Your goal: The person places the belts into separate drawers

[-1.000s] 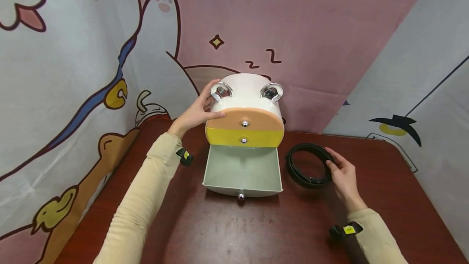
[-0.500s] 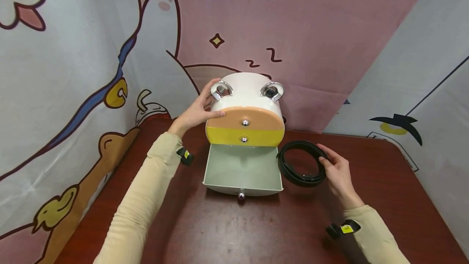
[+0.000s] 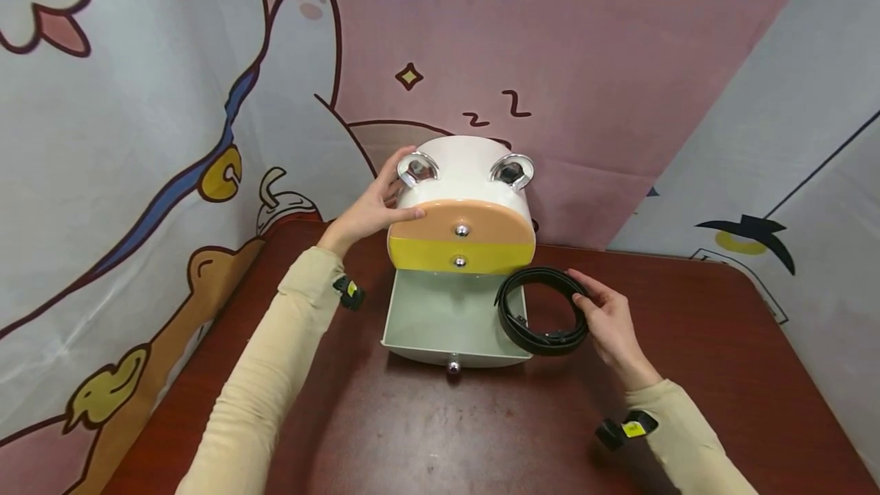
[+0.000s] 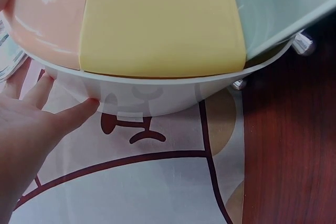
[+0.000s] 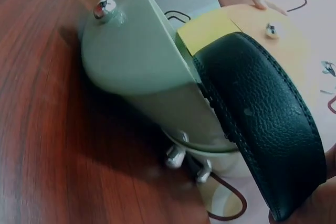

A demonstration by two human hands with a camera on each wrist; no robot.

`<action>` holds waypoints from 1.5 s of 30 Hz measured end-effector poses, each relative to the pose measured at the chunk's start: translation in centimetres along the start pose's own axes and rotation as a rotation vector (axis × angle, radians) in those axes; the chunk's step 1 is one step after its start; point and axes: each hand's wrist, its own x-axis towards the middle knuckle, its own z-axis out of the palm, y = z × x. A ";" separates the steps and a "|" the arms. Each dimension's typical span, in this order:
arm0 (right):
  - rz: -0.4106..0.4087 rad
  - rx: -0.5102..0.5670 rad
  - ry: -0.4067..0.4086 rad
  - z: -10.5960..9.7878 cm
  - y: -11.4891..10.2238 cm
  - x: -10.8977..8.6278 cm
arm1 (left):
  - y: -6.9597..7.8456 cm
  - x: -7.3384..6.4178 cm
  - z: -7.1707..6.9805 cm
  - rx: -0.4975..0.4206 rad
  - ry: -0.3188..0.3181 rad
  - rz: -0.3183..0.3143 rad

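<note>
A small drawer box [image 3: 462, 166] with a white body and two silver round ears stands on the table. Its peach drawer [image 3: 440, 221] and yellow drawer [image 3: 426, 254] are closed; the pale green bottom drawer [image 3: 433, 312] is pulled out, with nothing in it. My left hand [image 3: 367, 208] rests on the box's left side, thumb on the peach front, fingers spread along the white wall [image 4: 173, 95]. My right hand [image 3: 612, 327] pinches the right side of a coiled black leather belt [image 3: 525, 338]. The coil overlaps the green drawer's right edge in the head view, and its stitched leather [image 5: 262, 108] shows close up beside that drawer.
The box stands near the back of a dark red-brown wooden table [image 3: 440, 434]. Behind it hangs a pink and white cartoon-printed cloth [image 3: 584, 59]. A silver knob [image 3: 454, 367] sticks out from the green drawer's front. Small silver feet [image 5: 176, 157] show under the box.
My right hand has carried the coiled belt leftward, from beside the green drawer to over its right edge. The left hand and the box have stayed in place.
</note>
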 end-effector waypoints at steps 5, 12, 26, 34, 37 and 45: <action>0.029 0.005 0.000 1.1 -0.2 0.1 | 0.0 0.1 0.0 -0.003 -0.003 0.014; 0.069 0.085 0.028 2.6 -0.4 0.1 | 0.1 0.2 0.0 -0.010 -0.002 0.021; 0.071 0.108 0.056 5.8 -1.1 0.3 | -0.2 0.1 -0.1 -0.005 -0.001 0.017; 0.085 0.143 0.063 7.6 -0.4 0.6 | -0.4 0.1 0.0 -0.016 -0.001 0.009; 0.086 0.127 0.065 8.1 -0.3 0.7 | -0.5 0.0 0.1 -0.016 -0.001 0.006; 0.049 0.062 0.057 9.4 -0.2 1.1 | -0.3 0.1 0.1 -0.013 0.004 0.012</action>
